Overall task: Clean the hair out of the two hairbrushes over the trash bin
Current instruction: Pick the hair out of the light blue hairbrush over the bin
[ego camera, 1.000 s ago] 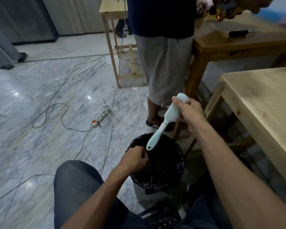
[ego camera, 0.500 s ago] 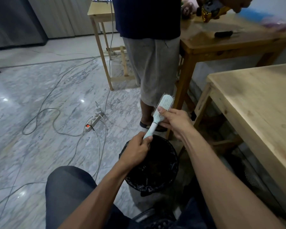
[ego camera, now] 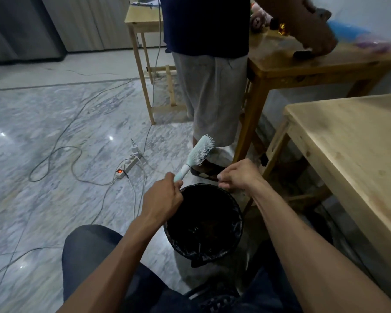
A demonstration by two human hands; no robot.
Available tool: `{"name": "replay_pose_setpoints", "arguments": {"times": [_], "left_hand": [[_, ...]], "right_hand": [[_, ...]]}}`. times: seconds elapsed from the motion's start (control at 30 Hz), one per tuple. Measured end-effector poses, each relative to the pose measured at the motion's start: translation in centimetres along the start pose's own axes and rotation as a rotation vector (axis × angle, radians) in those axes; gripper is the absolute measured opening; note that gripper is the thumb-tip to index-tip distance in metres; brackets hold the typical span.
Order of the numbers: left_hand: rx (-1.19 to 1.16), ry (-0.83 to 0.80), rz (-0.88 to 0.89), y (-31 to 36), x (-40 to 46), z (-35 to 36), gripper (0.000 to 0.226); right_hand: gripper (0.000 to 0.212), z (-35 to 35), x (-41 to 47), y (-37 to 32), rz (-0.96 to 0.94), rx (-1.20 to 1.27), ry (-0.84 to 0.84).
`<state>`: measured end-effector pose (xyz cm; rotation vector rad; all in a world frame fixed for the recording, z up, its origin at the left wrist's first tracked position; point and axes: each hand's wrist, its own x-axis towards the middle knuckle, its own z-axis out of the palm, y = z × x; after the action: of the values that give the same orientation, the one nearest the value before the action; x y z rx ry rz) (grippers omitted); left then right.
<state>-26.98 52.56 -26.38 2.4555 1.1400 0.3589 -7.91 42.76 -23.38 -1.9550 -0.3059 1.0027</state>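
Observation:
A pale mint hairbrush [ego camera: 199, 152] with white bristles points up and away, its head tilted to the right. My left hand [ego camera: 165, 195] grips its handle just above the near-left rim of the trash bin [ego camera: 236, 219], a round bin lined with a black bag between my knees. My right hand [ego camera: 237, 176] hovers over the bin's far rim with fingers pinched together; whether it holds hair I cannot tell. Only one brush is in my hands.
A person in grey shorts [ego camera: 210, 102] stands right behind the bin, a sandalled foot [ego camera: 207, 171] near its rim. A power strip [ego camera: 128, 164] and cables lie on the marble floor to the left. Wooden tables [ego camera: 352, 159] stand on the right.
The brush passed from my right hand to my left, which now holds it by the handle. My right hand let go of the brush head and dropped to the bin's far rim.

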Motion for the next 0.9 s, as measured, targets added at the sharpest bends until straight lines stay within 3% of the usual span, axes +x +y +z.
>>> {"name": "replay_pose_setpoints", "arguments": {"times": [0.13,0.27,0.3,0.37,0.47,0.57,0.9], "left_hand": [[0.011,0.01,0.061,-0.1,-0.1,-1.4,0.023],[-0.031,-0.001,0.101,0.3,-0.1,-2.5,0.023],[-0.043,-0.008,0.111,0.4,-0.2,-2.7,0.023],[-0.079,-0.032,0.133,0.7,-0.4,-3.1,0.022],[-0.163,-0.049,0.134,1.1,-0.6,-3.7,0.022],[-0.234,-0.051,0.144,1.7,-0.4,-4.6,0.022],[-0.225,0.048,0.339,8.4,2.3,-8.6,0.024]], "right_hand": [[0.034,0.6,-1.5,-1.2,-0.065,-0.298,-0.113],[0.096,-0.2,-2.3,-3.5,0.049,0.027,-0.375],[0.102,-0.4,-2.0,-3.8,0.07,0.098,-0.434],[0.098,-0.8,-1.7,-4.2,0.059,0.09,-0.455],[0.068,-1.0,-2.1,-5.5,-0.049,0.049,-0.36],[0.05,-1.4,-3.0,-7.2,-0.125,0.166,-0.273],[0.04,-6.1,-8.6,-13.7,-0.365,0.19,-0.026]]}}
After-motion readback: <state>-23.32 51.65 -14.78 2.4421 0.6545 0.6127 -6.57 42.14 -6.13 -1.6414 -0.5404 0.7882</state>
